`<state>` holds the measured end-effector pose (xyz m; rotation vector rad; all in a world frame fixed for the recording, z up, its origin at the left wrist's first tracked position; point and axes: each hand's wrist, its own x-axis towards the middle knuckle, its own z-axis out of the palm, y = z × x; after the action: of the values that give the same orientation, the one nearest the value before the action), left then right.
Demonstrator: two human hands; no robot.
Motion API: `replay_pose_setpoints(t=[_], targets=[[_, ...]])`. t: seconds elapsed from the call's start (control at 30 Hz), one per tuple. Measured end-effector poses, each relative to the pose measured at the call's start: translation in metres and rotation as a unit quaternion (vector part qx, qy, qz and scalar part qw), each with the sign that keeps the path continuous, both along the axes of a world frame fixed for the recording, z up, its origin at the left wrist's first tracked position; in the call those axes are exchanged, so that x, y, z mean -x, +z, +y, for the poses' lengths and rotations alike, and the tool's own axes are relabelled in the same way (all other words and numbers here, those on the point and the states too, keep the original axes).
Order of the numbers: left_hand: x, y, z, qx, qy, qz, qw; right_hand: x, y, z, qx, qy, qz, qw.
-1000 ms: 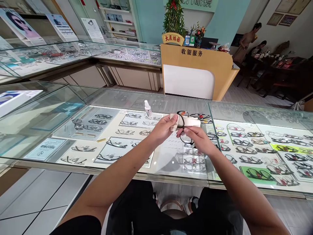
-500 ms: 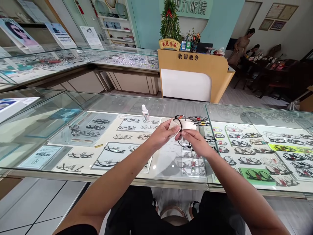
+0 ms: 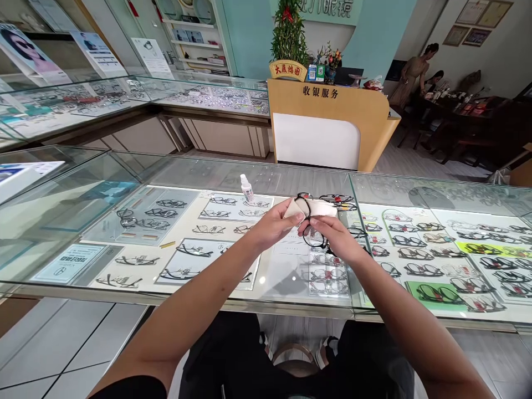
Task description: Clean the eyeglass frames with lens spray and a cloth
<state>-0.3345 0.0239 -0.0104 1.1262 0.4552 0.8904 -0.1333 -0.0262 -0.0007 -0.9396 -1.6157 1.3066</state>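
Above the glass counter, both of my hands hold a pair of dark round-rimmed eyeglasses point(image 3: 315, 237). My left hand point(image 3: 277, 223) is closed around a pale cloth point(image 3: 318, 207), pinching it over the upper lens. My right hand point(image 3: 332, 233) grips the frame near its middle with the fingertips. The lower lens hangs beneath my right fingers, uncovered. Part of the cloth sticks out to the right behind the frame. A small white spray bottle point(image 3: 246, 188) stands upright on the counter, beyond my left hand.
The glass display counter point(image 3: 286, 306) holds rows of eyeglasses under its top. Other showcases point(image 3: 199, 91) stand at the back left. A wooden cashier desk point(image 3: 328, 100) with a plant point(image 3: 287, 39) is ahead. A person point(image 3: 411, 77) stands at a table at the far right.
My hands stay nearly in place, still on the eyeglasses and cloth. The cloth and the frame have shifted slightly, and the lower lens shows more plainly. The far person leans closer to the table.
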Motion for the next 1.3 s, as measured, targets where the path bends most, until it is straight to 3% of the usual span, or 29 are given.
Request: replay_pose_setpoints(t=[0.1, 0.2, 0.33, 0.57, 0.73, 1.03, 1.3], targets=[[-0.004, 0.001, -0.001, -0.034, -0.035, 0.009, 0.999, 0.003, -0.001, 0.0, 0.0, 0.015, -0.012, 1.0], [-0.009, 0.002, -0.002, -0.041, -0.013, 0.008, 0.999, 0.005, -0.001, -0.001, -0.006, 0.024, -0.015, 1.0], [-0.011, 0.002, -0.004, -0.027, 0.02, 0.015, 0.999, 0.006, -0.001, -0.003, -0.012, 0.031, -0.013, 0.999], [-0.007, 0.002, 0.0, 0.022, 0.009, 0.007, 1.0, -0.002, -0.008, 0.003, -0.04, -0.008, -0.029, 0.999], [-0.008, 0.005, -0.002, 0.001, -0.021, 0.007, 1.0, -0.003, -0.01, 0.006, -0.038, 0.012, -0.027, 0.999], [-0.013, -0.001, 0.0, -0.003, 0.053, 0.029, 0.998, 0.001, -0.005, 0.0, -0.035, 0.018, -0.074, 0.996], [-0.004, 0.001, 0.004, -0.022, 0.0, 0.011, 1.0, -0.007, -0.005, 0.005, -0.046, -0.008, -0.053, 0.998]])
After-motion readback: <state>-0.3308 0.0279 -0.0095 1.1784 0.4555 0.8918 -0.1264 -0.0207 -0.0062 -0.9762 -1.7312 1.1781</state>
